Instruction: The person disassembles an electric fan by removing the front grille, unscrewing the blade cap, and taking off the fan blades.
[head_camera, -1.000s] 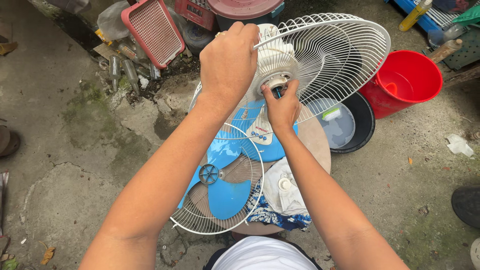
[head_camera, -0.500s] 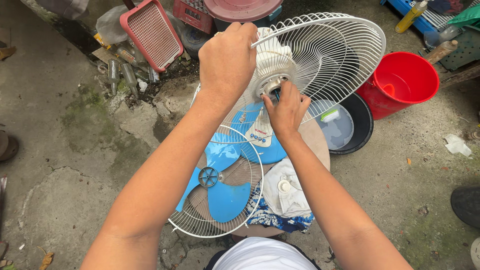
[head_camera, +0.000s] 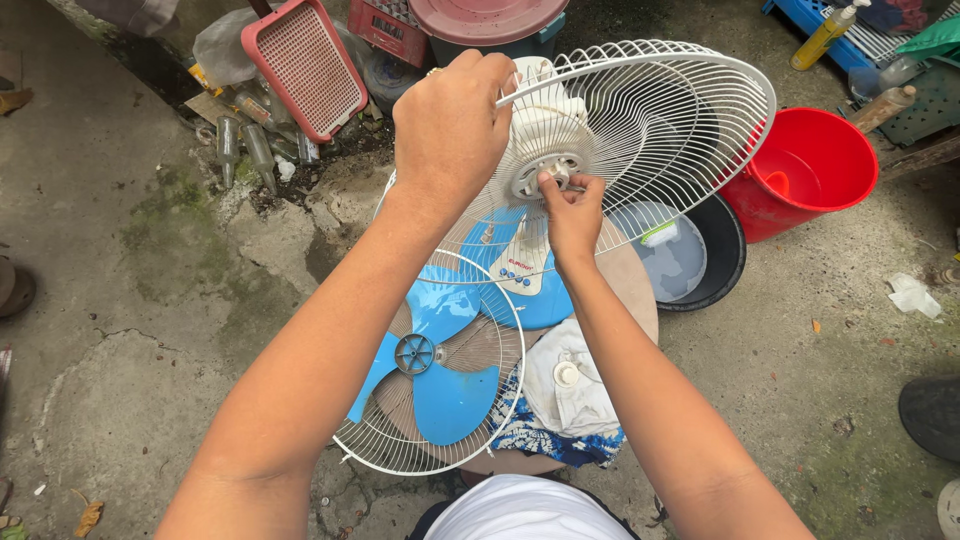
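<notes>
Since a second ago the right hand (head_camera: 572, 208) has climbed slightly up the motor hub, fingertips now pinched on its small centre spindle, while the left hand (head_camera: 455, 125) stays clenched on the upper rim of the white wire rear fan guard (head_camera: 665, 130).

Nearest the person, a loose white wire front guard (head_camera: 430, 375) lies flat on a round stool, with the detached blue plastic three-blade fan propeller (head_camera: 425, 360) resting in it. Beside it lies a crumpled white cloth (head_camera: 565, 385) over a blue patterned fabric.

Above these, the white fan motor housing (head_camera: 545, 150) tilts up with its shaft towards the camera, its long axis running away and upward. The blue fan base with its white control panel (head_camera: 525, 265) sits below, partly hidden by the right wrist.

Further off, a black round basin (head_camera: 725, 250) holds greyish water and a small sponge. A red plastic bucket (head_camera: 810, 165) contains a red dipper. A pink mesh basket (head_camera: 300, 65) leans at the back, and glass bottles beside it are hard to make out.
</notes>
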